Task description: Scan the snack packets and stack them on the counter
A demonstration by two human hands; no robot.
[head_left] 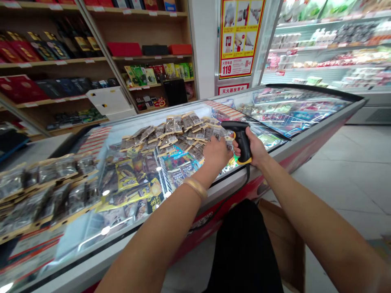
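My right hand (pixel 255 148) is wrapped around the grip of a black and yellow barcode scanner (pixel 243 142), whose head points left over the freezer top. A green glow shows beside its grip, and a cable hangs from its base. Close in front of the scanner, my left hand (pixel 216 154) has its fingers bent over a clear-fronted packet (pixel 224 132) at the right end of a pile. A gold bangle (pixel 196 188) circles the left wrist. The pile of brown-edged packets (pixel 174 124) lies on the freezer's glass lid. My left fingertips are partly hidden among the packets.
More such packets (pixel 45 183) lie in rows at the left. Bagged goods (pixel 126 175) show through the glass of the chest freezer (pixel 308 156). An open cardboard box (pixel 287 232) stands on the floor by my knee. Stocked shelves (pixel 149 59) line the back.
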